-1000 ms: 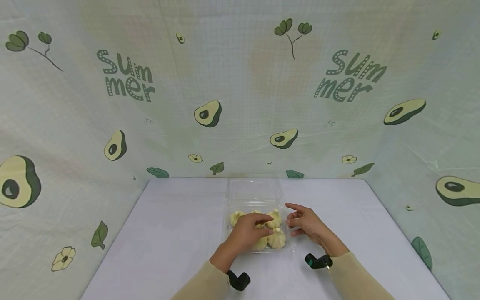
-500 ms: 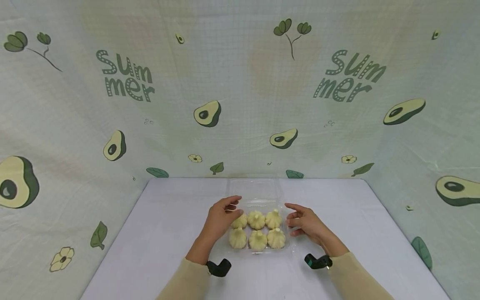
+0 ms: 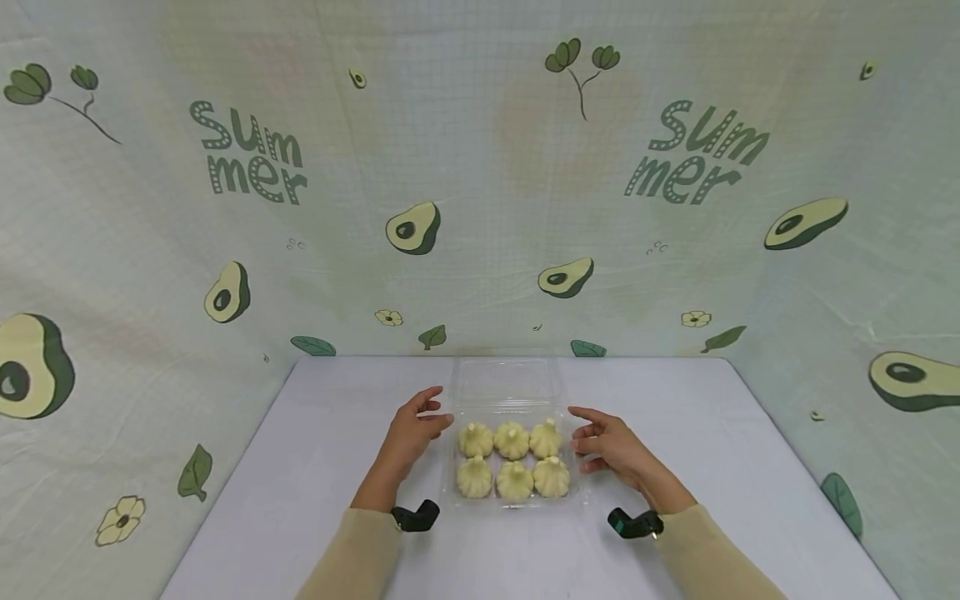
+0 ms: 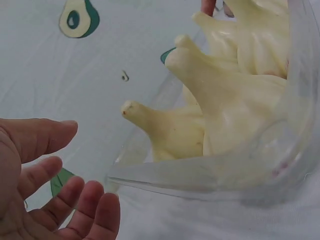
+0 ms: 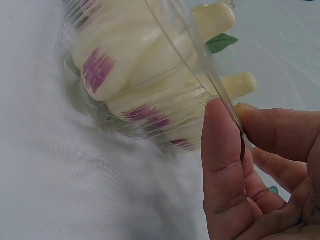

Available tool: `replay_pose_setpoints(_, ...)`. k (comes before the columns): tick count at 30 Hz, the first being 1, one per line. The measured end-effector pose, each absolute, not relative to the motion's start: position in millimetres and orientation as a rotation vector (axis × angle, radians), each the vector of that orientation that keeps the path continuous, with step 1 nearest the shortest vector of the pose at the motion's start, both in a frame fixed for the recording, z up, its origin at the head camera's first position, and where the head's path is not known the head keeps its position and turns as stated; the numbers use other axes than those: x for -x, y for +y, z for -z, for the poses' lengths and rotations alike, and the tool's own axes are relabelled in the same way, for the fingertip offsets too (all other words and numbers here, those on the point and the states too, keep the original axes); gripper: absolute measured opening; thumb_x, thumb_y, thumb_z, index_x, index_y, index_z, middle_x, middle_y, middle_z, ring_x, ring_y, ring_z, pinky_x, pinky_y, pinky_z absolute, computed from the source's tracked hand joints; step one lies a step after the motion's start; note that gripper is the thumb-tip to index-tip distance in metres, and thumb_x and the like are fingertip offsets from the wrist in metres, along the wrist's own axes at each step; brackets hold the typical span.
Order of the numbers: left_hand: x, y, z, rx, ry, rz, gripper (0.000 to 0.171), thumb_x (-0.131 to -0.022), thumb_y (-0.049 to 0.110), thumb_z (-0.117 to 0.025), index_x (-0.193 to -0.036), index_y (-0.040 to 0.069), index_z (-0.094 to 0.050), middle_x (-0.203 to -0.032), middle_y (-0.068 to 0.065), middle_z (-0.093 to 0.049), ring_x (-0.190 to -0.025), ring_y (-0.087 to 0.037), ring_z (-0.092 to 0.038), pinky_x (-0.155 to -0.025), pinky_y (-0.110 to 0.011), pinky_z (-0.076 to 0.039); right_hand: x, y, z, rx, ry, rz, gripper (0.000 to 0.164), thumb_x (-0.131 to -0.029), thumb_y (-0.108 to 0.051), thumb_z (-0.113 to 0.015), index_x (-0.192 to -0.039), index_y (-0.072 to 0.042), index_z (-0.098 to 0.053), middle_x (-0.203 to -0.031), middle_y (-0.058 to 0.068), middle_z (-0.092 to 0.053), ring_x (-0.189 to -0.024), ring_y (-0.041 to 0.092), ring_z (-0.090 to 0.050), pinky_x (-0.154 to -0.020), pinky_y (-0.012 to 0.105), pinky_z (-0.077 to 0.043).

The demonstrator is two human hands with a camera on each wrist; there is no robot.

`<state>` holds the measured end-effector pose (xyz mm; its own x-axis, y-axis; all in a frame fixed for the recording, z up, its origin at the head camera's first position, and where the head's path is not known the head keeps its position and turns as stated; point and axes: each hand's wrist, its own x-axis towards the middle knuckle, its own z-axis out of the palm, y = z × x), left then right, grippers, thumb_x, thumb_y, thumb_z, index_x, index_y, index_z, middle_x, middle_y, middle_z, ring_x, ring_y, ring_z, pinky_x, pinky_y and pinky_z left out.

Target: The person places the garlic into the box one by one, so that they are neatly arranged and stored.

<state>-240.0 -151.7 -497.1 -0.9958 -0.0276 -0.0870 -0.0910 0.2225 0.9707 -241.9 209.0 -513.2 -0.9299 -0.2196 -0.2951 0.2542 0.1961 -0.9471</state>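
A clear plastic clamshell box point(image 3: 487, 504) lies on the table with its lid point(image 3: 507, 380) folded back. Inside sit two rows of pale garlic bulbs point(image 3: 514, 482), stems up. In the right wrist view, purple streaks mark their sides. My right hand point(image 3: 611, 448) pinches the box's right rim point(image 5: 220, 85) between thumb and finger. On the opposite side, my left hand point(image 3: 408, 435) holds nothing. Its fingers point(image 4: 82, 205) are loosely bent, just off the box's left corner in the left wrist view.
A white cloth covers the table point(image 3: 337, 425). Behind it and at both sides hangs a pale curtain point(image 3: 480, 150) printed with avocados and leaves. Each wrist carries a black camera, one left point(image 3: 416, 517) and one right point(image 3: 633, 523).
My left hand has moved left from above the garlic bulbs to beside the box, uncovering both rows. My right hand stays at the right rim.
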Motion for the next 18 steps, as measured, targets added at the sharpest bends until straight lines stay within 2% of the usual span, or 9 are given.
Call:
replay_pose_setpoints(12, 256.3, -155.2, 513.9, 0.18, 2.119, -2.02, 0.073, -0.095, 0.002, -0.075, -0.161, 0.011, -0.044, -0.141, -0.026, -0.051, -0.1, -0.023, -0.063, -0.09, -0.041, -0.06, 242.7, 208.4, 514.1, -0.052, 2.125, 1.782, 0.074, -0.095, 0.001, -0.073, -0.161, -0.008, -0.042, -0.11, 0.012, -0.061, -0.083, 0.02, -0.064, -0.064, 0.032, -0.063)
replay_pose_setpoints(18, 262.3, -156.0, 522.7, 0.157, 2.074, -2.014, 0.076, -0.096, -0.001, -0.072, -0.164, 0.01, -0.039, -0.138, -0.025, -0.052, -0.094, -0.02, -0.061, -0.084, -0.035, -0.06, 241.6, 207.6, 513.2, -0.054, 2.132, 1.777, 0.074, -0.095, 0.001, -0.073, -0.162, -0.008, -0.042, -0.111, 0.013, -0.061, -0.083, 0.021, -0.063, -0.063, 0.033, -0.062)
